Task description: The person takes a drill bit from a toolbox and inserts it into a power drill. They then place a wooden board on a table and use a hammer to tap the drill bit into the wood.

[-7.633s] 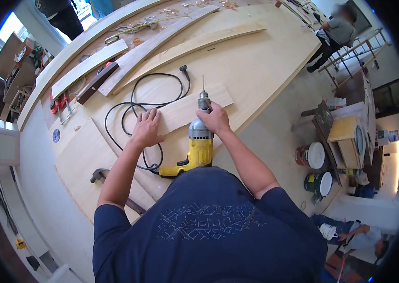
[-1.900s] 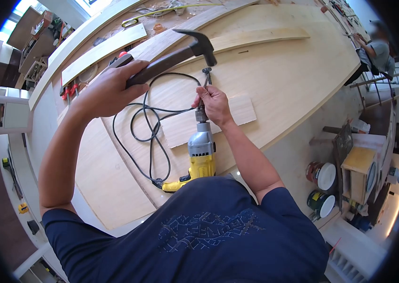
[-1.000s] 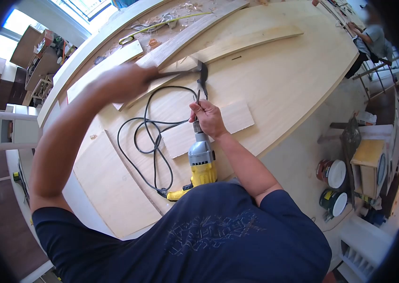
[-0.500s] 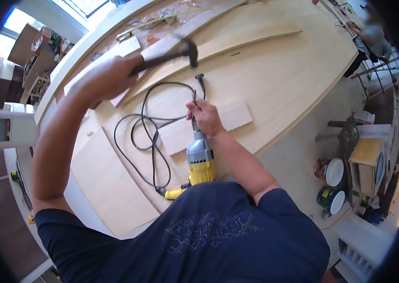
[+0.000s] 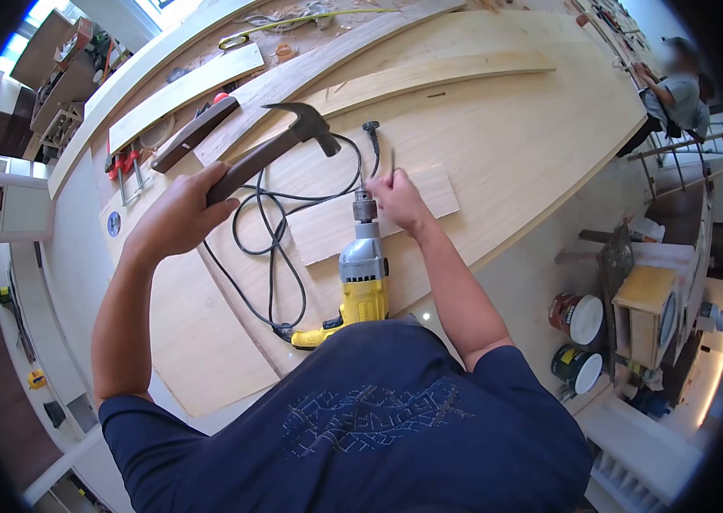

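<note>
My left hand (image 5: 180, 215) is wrapped round the dark handle of a claw hammer (image 5: 314, 130), raised left of a yellow and grey power drill (image 5: 363, 275). The drill lies against my shirt with its chuck (image 5: 365, 207) pointing away from me. Just right of the chuck, my right hand (image 5: 399, 203) pinches a thin metal rod (image 5: 392, 161), whose tip sticks up past the fingers. The rod's lower end is hidden. Beneath the drill and right hand lies a short pale board (image 5: 434, 198). A black cord (image 5: 274, 248) loops left of the drill.
Long boards (image 5: 327, 64) and a dark wooden block (image 5: 195, 135) lie across the far side of the wooden worktop (image 5: 541, 128). Red clamps (image 5: 125, 162) sit at the left. Buckets (image 5: 584, 319) stand on the floor at right. Another person (image 5: 678, 94) is at the upper right.
My left hand has lowered with the hammer, whose head has moved down and left. My right hand has shifted right with the rod, exposing the drill's chuck.
</note>
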A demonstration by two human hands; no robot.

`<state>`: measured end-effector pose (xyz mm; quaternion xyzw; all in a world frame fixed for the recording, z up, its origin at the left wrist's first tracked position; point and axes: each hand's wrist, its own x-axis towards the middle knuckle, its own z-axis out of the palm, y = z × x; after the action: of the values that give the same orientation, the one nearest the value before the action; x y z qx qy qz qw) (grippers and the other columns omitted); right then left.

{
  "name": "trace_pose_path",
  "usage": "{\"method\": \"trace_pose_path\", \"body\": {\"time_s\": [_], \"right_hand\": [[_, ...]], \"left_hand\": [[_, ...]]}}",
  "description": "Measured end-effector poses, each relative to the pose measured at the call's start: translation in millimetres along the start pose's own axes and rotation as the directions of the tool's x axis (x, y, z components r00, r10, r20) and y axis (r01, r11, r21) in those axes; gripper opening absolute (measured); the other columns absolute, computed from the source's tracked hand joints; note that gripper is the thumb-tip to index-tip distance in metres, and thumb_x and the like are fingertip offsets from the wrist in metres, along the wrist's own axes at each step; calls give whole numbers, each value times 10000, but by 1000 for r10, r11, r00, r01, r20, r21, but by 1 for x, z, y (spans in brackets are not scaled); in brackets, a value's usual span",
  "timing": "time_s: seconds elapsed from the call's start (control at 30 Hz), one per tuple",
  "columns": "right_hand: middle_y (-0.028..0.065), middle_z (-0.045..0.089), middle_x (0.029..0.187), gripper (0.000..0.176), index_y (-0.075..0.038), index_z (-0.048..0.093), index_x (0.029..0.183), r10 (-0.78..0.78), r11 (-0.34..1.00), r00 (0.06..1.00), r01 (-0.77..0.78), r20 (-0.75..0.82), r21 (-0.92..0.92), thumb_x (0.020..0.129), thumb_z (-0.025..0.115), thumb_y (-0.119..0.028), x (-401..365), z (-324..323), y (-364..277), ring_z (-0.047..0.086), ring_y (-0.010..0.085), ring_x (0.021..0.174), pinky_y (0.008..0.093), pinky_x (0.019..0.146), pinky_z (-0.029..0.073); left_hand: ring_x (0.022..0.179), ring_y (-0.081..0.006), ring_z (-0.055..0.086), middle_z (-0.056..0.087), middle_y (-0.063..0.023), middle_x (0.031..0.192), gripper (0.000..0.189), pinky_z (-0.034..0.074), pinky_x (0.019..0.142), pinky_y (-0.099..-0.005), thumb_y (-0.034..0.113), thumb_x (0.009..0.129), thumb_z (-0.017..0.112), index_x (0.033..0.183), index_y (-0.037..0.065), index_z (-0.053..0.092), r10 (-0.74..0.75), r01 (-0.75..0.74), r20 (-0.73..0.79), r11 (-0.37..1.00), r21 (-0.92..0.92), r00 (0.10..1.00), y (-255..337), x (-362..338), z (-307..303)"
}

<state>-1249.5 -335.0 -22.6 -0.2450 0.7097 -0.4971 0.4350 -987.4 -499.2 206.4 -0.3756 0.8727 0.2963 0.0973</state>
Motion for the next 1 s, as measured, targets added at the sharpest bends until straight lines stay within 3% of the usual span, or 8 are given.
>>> {"method": "trace_pose_path", "body": {"time_s": [0.07, 0.17, 0.47, 0.57, 0.73, 0.83, 0.87, 1.0], "right_hand": [[53, 581, 840, 324, -44, 474, 919, 37, 992, 986, -16, 166, -126, 870, 727, -241, -12, 2, -2, 548, 126, 777, 293, 688, 494], [38, 611, 888, 317, -41, 488, 922, 87, 995, 949, -100, 303, 28, 859, 752, -204, -6, 3, 7, 583, 110, 789, 272, 661, 498], [215, 652, 922, 433, 13, 534, 977, -42, 817, 998, 4, -53, -577, 878, 694, -376, -45, 23, -40, 623, 352, 838, 412, 777, 501], [237, 665, 946, 461, 46, 592, 981, 92, 942, 987, -129, -132, -308, 924, 624, -410, -22, 7, -28, 622, 389, 870, 425, 808, 494], [70, 699, 886, 357, 0, 657, 940, -52, 911, 997, 70, -56, 406, 1023, 517, -318, -9, -1, -39, 630, 124, 850, 286, 840, 482], [60, 697, 859, 359, 3, 659, 969, -116, 925, 993, 99, 26, 366, 1015, 537, -331, 2, 15, -34, 604, 107, 804, 258, 789, 472], [52, 698, 846, 362, 0, 655, 997, -140, 972, 990, 130, 35, 197, 1015, 536, -340, 2, 18, -35, 575, 96, 767, 245, 749, 459], [42, 698, 830, 365, -7, 656, 987, -101, 973, 994, 89, 43, 215, 1014, 536, -350, -1, 14, -38, 554, 84, 745, 238, 718, 449]], "left_hand": [[673, -232, 504, 563, -131, 743, 330, 416, 656, -379, 190, 874, 672, 1121, 4, 559, -26, 28, 36, 999, -38, 999, -1, -5, 2], [640, -235, 491, 549, -124, 701, 293, 404, 636, -383, 183, 880, 658, 1102, 19, 559, 13, -11, 36, 999, -40, 999, -16, -8, 10], [661, -295, 526, 559, -161, 719, 310, 412, 652, -406, 192, 878, 661, 1130, 41, 561, 25, -25, 47, 1000, 15, 999, -11, -15, 8], [687, -311, 547, 570, -167, 739, 321, 414, 667, -424, 202, 877, 667, 1139, 47, 562, 10, -11, 48, 999, 37, 999, -6, -21, 3], [696, -314, 555, 570, -159, 738, 327, 416, 672, -433, 220, 878, 671, 1143, 57, 569, 25, -30, 48, 993, 110, 999, 4, -20, -4], [688, -315, 555, 569, -154, 731, 324, 422, 668, -426, 219, 878, 671, 1143, 60, 572, 64, -70, 49, 989, 133, 997, 8, -13, -6], [685, -314, 555, 570, -153, 730, 324, 424, 666, -423, 218, 877, 671, 1143, 61, 573, 78, -84, 49, 986, 142, 996, 9, -11, -7], [802, -366, 601, 610, -190, 825, 281, 442, 713, -461, 270, 910, 648, 1085, 77, 542, 24, -38, 81, 984, 176, 996, 28, -10, -13]]}}
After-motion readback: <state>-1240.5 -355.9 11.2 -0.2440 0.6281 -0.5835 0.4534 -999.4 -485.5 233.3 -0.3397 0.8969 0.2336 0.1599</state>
